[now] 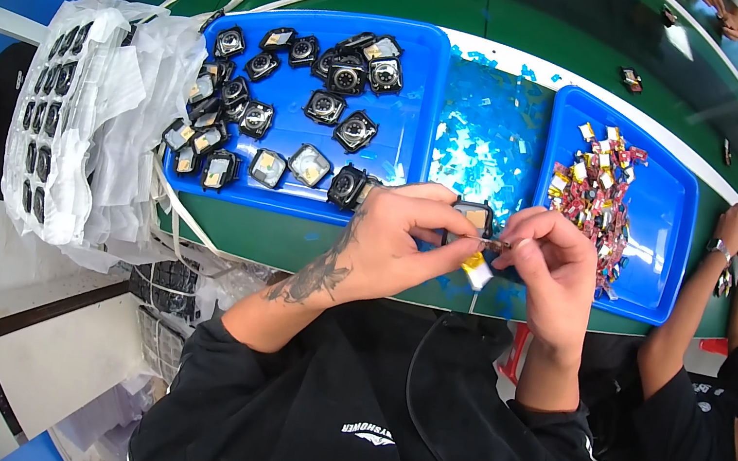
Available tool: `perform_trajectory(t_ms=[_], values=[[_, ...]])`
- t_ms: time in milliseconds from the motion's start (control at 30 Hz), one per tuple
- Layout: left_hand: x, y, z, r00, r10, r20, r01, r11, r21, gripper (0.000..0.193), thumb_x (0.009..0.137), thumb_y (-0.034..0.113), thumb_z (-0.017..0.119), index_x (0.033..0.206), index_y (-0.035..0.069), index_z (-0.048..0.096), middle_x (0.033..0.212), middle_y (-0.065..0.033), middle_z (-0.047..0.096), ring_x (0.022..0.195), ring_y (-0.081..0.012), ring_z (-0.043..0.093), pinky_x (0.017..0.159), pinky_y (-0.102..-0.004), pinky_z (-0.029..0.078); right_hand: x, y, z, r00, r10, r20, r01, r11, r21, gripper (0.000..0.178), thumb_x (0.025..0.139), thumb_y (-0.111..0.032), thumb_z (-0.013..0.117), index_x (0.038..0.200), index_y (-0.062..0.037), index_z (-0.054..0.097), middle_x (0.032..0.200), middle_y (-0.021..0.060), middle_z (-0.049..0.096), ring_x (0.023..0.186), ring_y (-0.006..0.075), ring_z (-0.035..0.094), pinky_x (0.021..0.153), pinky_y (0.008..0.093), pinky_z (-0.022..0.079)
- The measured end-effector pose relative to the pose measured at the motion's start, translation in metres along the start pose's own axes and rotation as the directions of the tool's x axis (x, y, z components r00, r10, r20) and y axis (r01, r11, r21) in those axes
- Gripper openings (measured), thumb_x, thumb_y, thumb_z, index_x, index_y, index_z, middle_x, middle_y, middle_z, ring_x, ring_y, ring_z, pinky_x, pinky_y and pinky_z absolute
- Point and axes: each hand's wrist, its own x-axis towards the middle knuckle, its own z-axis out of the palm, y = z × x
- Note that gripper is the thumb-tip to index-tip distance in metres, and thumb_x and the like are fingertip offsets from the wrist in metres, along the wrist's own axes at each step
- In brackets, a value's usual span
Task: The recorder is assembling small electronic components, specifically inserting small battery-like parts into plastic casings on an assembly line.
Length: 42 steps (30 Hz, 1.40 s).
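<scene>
My left hand [392,240] and my right hand [558,264] meet over the table's near edge, thumbs and forefingers pinched together. Between their fingertips is a small circuit board [493,245], seen edge-on and mostly covered. A yellow-and-white battery-like piece [477,271] hangs just below it; whether the two are joined is hard to see. Right behind the fingers lies a black square watch case [473,214], partly hidden by my hands. Left of my left hand, another watch case [347,187] sits near the front rim of the blue tray [393,151].
Several watch cases [324,107] lie across the left tray. A second blue tray [669,224] holds a heap of small red boards with yellow-and-white pieces [598,182]. Blue film scraps [483,142] cover the gap between. White packing trays [90,132] stack at left; a co-worker's arms [699,289] are at right.
</scene>
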Motion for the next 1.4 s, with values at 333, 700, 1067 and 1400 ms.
perform_trajectory(t_ms=[333,700,1067,1400], values=[[-0.006,-0.004,0.02,0.974,-0.226,-0.016,0.186,0.837,-0.514,0.036,0.087,-0.006,0.061,0.123,-0.002,0.061,0.11,-0.0076,0.057,0.1,-0.0138,0.062,0.089,-0.0271,0.053,-0.005,0.01,0.022,0.954,-0.132,-0.27,0.079,0.977,-0.198,0.016,0.081,0.007,0.071,0.092,0.0026,0.059,0.087,0.0052,0.064,0.077,0.0091,0.063,0.068,0.0214,0.052],[-0.01,-0.004,0.019,0.977,-0.211,0.008,0.182,0.823,-0.538,0.042,0.087,-0.014,0.054,0.128,-0.007,0.054,0.126,-0.0157,0.06,0.109,-0.0188,0.063,0.096,-0.03,0.051,-0.002,0.018,0.026,0.93,-0.26,-0.261,0.122,0.886,-0.447,0.014,0.081,0.006,0.072,0.088,0.0012,0.06,0.081,0.0029,0.064,0.068,0.0049,0.054,0.062,0.0199,0.046],[-0.013,-0.008,0.024,0.973,-0.179,-0.148,0.063,0.817,-0.573,0.05,0.09,-0.011,0.051,0.138,0.002,0.048,0.127,-0.0153,0.059,0.112,-0.016,0.061,0.092,-0.0291,0.051,0.008,0.024,0.037,0.948,-0.204,-0.245,0.056,0.864,-0.501,0.035,0.08,0.006,0.071,0.113,-0.0027,0.059,0.09,0.0019,0.06,0.079,0.0081,0.058,0.065,0.0222,0.052],[-0.041,-0.034,-0.1,0.91,0.031,-0.414,0.362,0.428,0.828,0.036,0.073,0.019,0.079,0.104,0.005,0.068,0.103,-0.0118,0.061,0.097,-0.0329,0.054,0.086,-0.0437,0.044,0.215,-0.04,-0.092,0.974,-0.208,-0.087,0.008,0.417,-0.909,0.038,0.079,-0.01,0.073,0.112,0.0013,0.06,0.078,0.0105,0.07,0.074,0.0143,0.067,0.065,0.0286,0.051]])
